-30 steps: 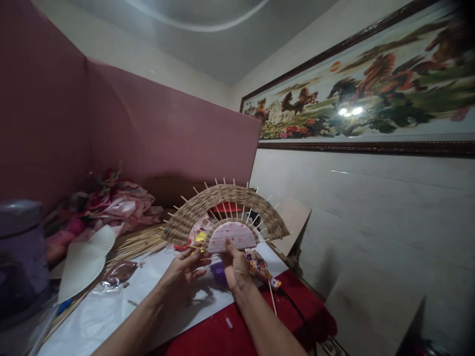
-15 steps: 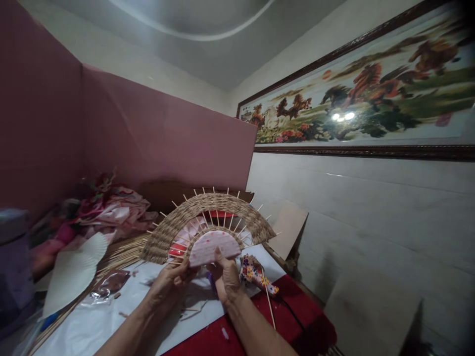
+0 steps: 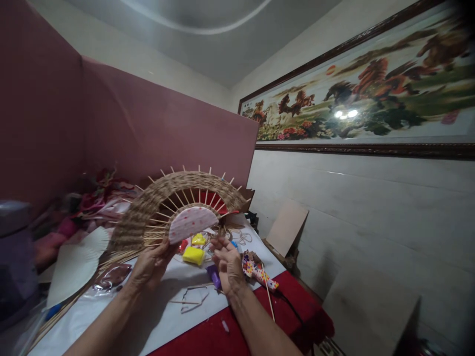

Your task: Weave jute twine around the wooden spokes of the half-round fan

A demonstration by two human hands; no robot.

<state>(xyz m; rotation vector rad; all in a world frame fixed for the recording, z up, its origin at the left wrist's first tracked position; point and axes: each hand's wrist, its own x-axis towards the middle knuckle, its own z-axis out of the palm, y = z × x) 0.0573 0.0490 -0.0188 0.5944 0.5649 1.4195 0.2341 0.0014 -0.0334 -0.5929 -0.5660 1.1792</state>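
I hold up a half-round woven fan [image 3: 159, 195], its straw band threaded over thin wooden spokes that radiate from a pink spotted paper centre [image 3: 191, 221]. My left hand [image 3: 150, 264] grips the fan at its lower left edge, by the centre piece, tilting it to the left. My right hand [image 3: 227, 261] is off the fan, just below its right end, fingers loosely curled near a length of pale twine [image 3: 243, 237]. Whether those fingers pinch the twine is unclear.
On the white sheet [image 3: 111, 316] lie yellow [image 3: 193, 254] and red clay blocks, a purple piece [image 3: 214, 275], a flowered paper cone [image 3: 258, 272], loose sticks and a white paper fan [image 3: 76, 264]. A red cloth [image 3: 230, 331], pink wall and framed horse painting [image 3: 363, 99] surround them.
The fan has swung up and to the left, held by my left hand alone. My right hand has let go of the pink centre and dropped below it, uncovering the clay blocks.
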